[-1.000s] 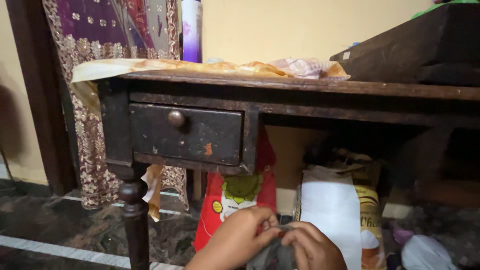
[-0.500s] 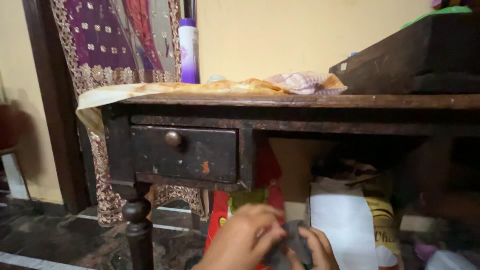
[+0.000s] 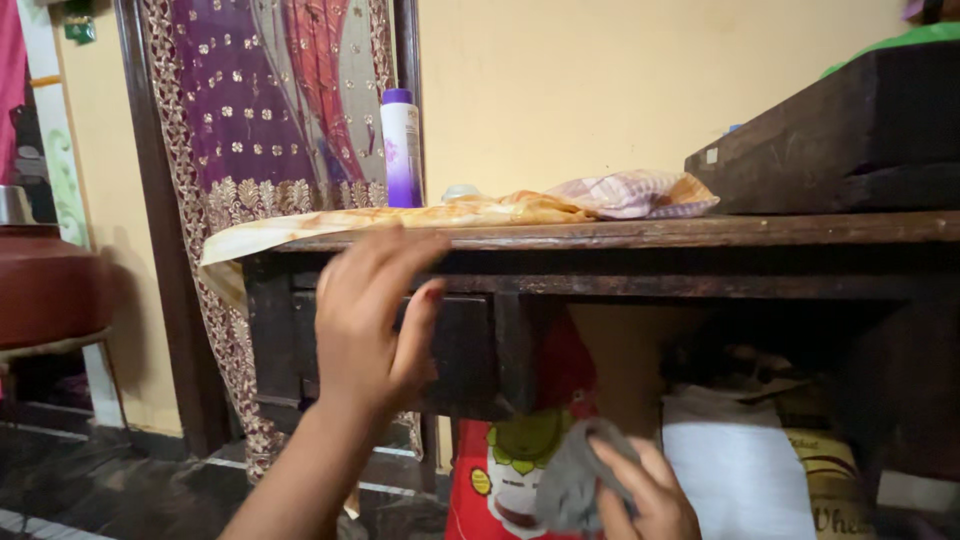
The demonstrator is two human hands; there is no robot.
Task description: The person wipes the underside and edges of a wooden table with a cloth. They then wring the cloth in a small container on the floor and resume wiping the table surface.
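Head view: the left hand [image 3: 372,318] is raised in the centre-left of the frame, fingers spread and open, holding nothing. It covers most of the dark drawer [image 3: 455,350] front under the table [image 3: 700,235] edge, and its fingertips reach up close to that edge; whether the palm touches the drawer I cannot tell, since the hand hides the contact.

The right hand [image 3: 645,490] is low in the frame, right of centre, fingers curled around a grey cloth [image 3: 575,478], which hangs bunched from the grip. Just behind the cloth, at the bottom centre, stands a red bag [image 3: 500,470] with a green and yellow picture on it. To its right, under the table, lies a white sheet [image 3: 735,470] and beside that a yellowish sack [image 3: 835,485], partly cut off by the frame's lower edge.

On the table top, a pale orange-stained cover [image 3: 400,218] hangs over the left end, and a folded checked cloth [image 3: 635,193] rests on it near the middle. A white bottle [image 3: 402,150] with a purple cap stands upright behind them against the yellow wall. At the upper right a dark wooden box [image 3: 840,140] sits on the table. A purple curtain [image 3: 250,130] with gold dots fills the upper left, and a brown pot [image 3: 45,290] sits at the far left edge.
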